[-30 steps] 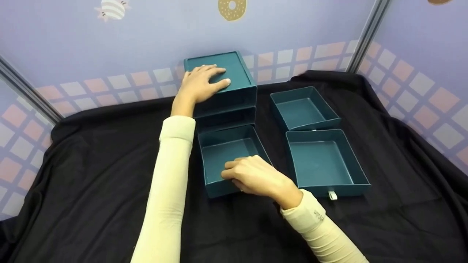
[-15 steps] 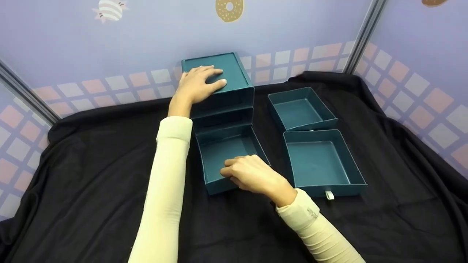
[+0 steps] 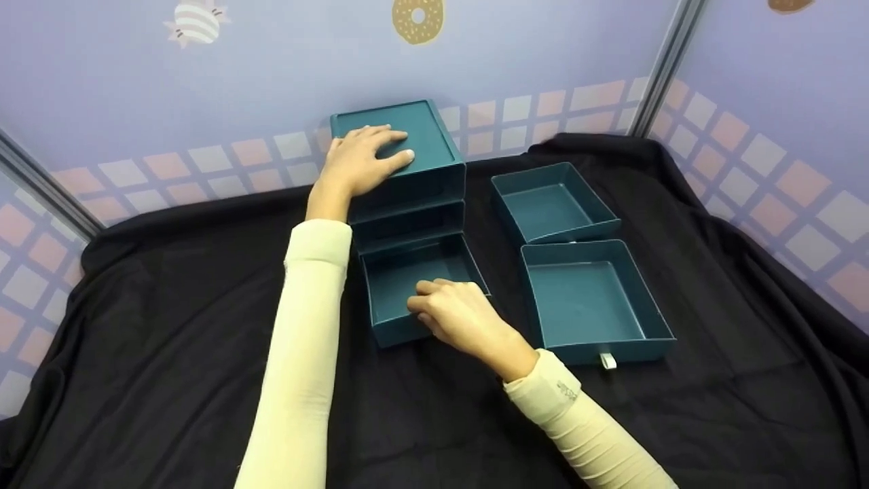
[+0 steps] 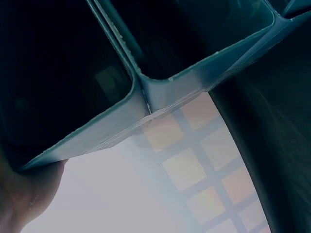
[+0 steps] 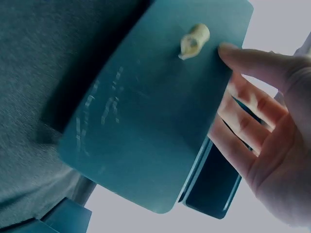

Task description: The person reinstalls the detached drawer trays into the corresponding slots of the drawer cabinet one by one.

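A teal drawer cabinet [image 3: 424, 132] stands against the back wall, its two upper slots without drawers. My left hand [image 3: 360, 159] rests on its top with fingers spread; part of that hand [image 4: 34, 194] shows at the lower left in the left wrist view. From the lowest slot a teal drawer [image 3: 397, 282] sticks out towards me. My right hand [image 3: 465, 316] grips the drawer's front wall. In the right wrist view the thumb lies on the outer face, beside a pale pull loop [image 5: 197, 40], while the other fingers reach over the rim to the inner side.
Two more teal drawers lie to the right of the cabinet, a rear one [image 3: 553, 200] and a front one [image 3: 587, 299] with a pale pull loop [image 3: 608, 360]. Black cloth [image 3: 183, 339] covers the table. Patterned walls [image 3: 271, 68] enclose the back and sides.
The lowest drawer has slid a little further into the cabinet, with my right hand on its front wall. My left hand stays on the cabinet top. The head view has shifted slightly.
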Available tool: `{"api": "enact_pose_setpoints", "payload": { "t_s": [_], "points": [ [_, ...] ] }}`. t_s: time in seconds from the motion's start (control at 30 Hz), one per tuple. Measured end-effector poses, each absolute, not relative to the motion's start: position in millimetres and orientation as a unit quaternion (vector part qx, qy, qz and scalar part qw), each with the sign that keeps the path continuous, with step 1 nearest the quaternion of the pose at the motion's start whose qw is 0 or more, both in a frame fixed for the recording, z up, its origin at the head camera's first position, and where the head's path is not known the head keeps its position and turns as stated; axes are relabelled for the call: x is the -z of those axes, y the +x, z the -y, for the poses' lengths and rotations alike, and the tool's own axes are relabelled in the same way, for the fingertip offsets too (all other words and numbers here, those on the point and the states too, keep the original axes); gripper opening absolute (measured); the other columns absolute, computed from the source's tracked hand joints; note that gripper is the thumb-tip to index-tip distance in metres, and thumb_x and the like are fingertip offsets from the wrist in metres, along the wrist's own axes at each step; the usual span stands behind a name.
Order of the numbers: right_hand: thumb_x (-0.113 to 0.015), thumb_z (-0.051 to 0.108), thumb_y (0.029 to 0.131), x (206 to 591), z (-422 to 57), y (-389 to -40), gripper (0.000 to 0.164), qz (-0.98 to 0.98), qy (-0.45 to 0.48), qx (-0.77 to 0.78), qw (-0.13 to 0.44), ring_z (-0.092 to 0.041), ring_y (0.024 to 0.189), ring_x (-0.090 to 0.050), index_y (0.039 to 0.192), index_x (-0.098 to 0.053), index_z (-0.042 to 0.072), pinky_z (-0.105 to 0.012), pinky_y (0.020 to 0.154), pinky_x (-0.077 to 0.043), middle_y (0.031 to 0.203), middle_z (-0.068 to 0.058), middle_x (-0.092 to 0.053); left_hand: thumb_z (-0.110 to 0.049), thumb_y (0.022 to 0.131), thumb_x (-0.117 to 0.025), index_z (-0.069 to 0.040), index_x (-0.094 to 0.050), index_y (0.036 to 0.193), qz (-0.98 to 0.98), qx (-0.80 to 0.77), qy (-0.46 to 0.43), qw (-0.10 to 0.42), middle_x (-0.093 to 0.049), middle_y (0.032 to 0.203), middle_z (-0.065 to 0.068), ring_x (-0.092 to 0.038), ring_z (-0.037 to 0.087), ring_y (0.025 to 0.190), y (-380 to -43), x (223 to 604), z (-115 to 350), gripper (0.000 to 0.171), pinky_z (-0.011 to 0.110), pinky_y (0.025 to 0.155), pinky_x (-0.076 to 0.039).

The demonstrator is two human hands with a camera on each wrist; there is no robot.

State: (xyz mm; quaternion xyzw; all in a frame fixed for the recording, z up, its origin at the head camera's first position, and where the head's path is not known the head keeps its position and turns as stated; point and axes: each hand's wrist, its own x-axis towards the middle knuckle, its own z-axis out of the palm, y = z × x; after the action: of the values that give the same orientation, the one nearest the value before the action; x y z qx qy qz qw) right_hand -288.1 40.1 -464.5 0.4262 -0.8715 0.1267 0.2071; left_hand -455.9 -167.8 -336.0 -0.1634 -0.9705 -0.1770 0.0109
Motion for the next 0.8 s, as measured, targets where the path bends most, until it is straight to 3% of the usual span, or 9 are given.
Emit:
{"api": "enact_pose_setpoints", "payload": {
  "t_s": [0.27,0.8],
  "points": [
    [-0.081,0.005,0.086,471.6,-35.5,-291.7,0.017,0.882,0.391,-0.123,0.232,-0.021,0.074,-0.065,0.084,-0.072,0.02,-0.036,0.06,-0.052,0.082,0.001,-0.063,-0.069,0.105,-0.044,-0.034,-0.042,0.164,0.971,0.177,-0.159,0.014,-0.029,0.175,-0.002,-0.019,0.028,0.163,-455.8,336.9,168.4,0.069,0.058,0.131,-0.009],
    [-0.08,0.009,0.091,484.1,-27.5,-292.2,0.01,0.89,0.367,-0.124,0.238,-0.02,0.076,-0.066,0.091,-0.077,0.018,-0.035,0.061,-0.052,0.087,0.001,-0.068,-0.068,0.106,-0.044,-0.033,-0.043,0.164,0.972,0.173,-0.16,0.017,-0.03,0.174,-0.002,-0.02,0.028,0.163,-454.7,336.9,167.9,0.068,0.059,0.131,-0.009]
  ]
}}
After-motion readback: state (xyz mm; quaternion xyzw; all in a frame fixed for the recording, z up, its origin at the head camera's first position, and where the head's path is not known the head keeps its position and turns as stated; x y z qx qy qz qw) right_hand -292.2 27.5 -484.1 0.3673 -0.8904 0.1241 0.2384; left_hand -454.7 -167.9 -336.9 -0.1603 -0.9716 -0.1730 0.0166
